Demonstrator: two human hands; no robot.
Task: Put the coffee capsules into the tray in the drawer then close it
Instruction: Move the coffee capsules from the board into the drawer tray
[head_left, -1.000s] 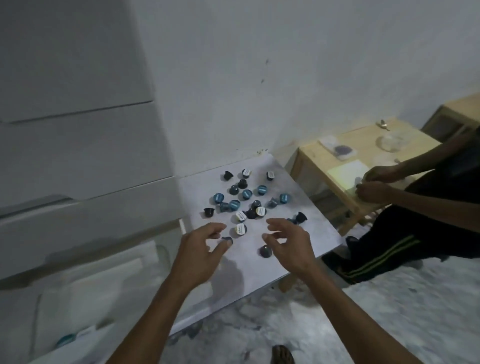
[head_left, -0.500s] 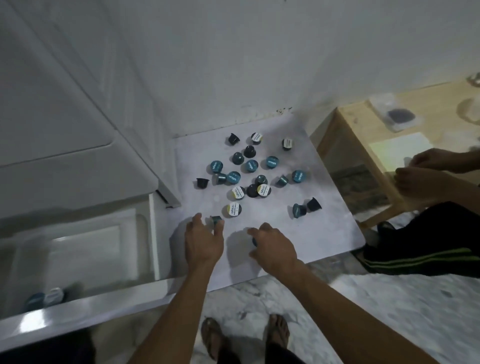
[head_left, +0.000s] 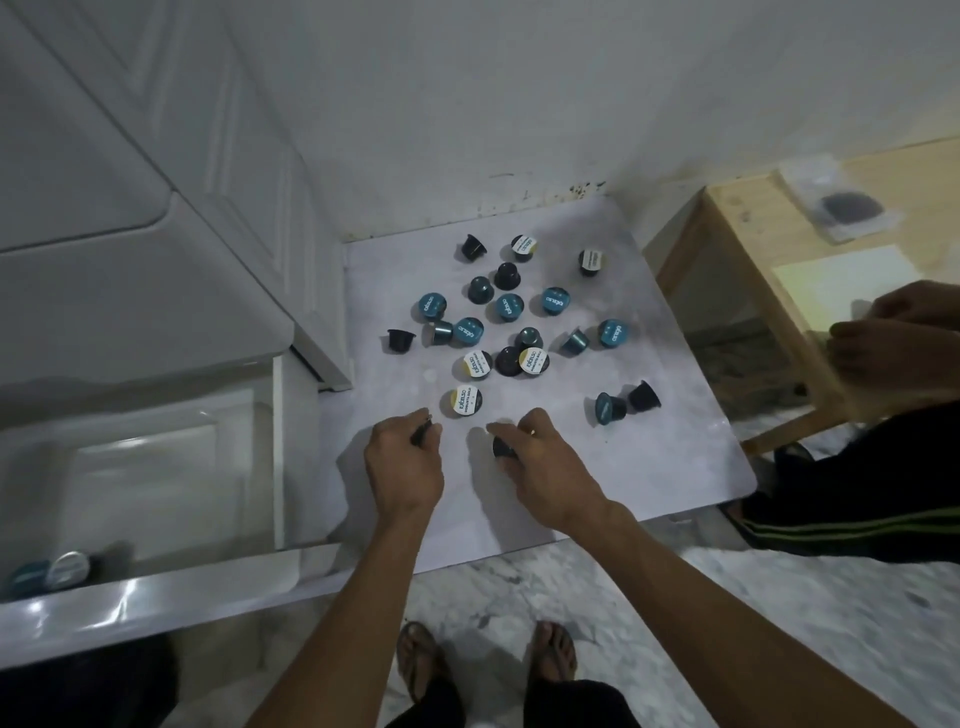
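— Against the white wall, the white table (head_left: 649, 415) takes up most of what I can see, with the white cabinet (head_left: 156, 291) pressed to its left side and its bottom drawer (head_left: 156, 597) pulled out. There's a clear tray (head_left: 171, 467) lying in the drawer.

— Anything in the tray yet?

— Two capsules in the tray (head_left: 49, 571), down in the near left corner, a teal lid and a silvery one. The rest of it looks bare, so I'd judge the job barely started.

— And the rest of the room?

— A pale wooden stand (head_left: 737, 270) to the right, and a second person (head_left: 883, 353) seated by it, busy with something of their own. Marbled floor (head_left: 779, 623) underfoot.

— So where are the coffee capsules?

— About twenty loose capsules (head_left: 511, 332) scattered over the middle of the table, some upright, some tipped over, teal and white lids mixed.

— The hands?

— This is the picking-up step. The left hand (head_left: 405, 467) is curled shut on a dark capsule in the left hand (head_left: 422, 435), only a sliver showing between the fingertips. The right hand (head_left: 540, 467) is closed over a dark capsule under the right hand (head_left: 503, 448), low against the table; whether it's lifted clear, I can't tell.

— Next?

— I'd say both need carrying left, over the drawer's edge, and setting down in the tray.
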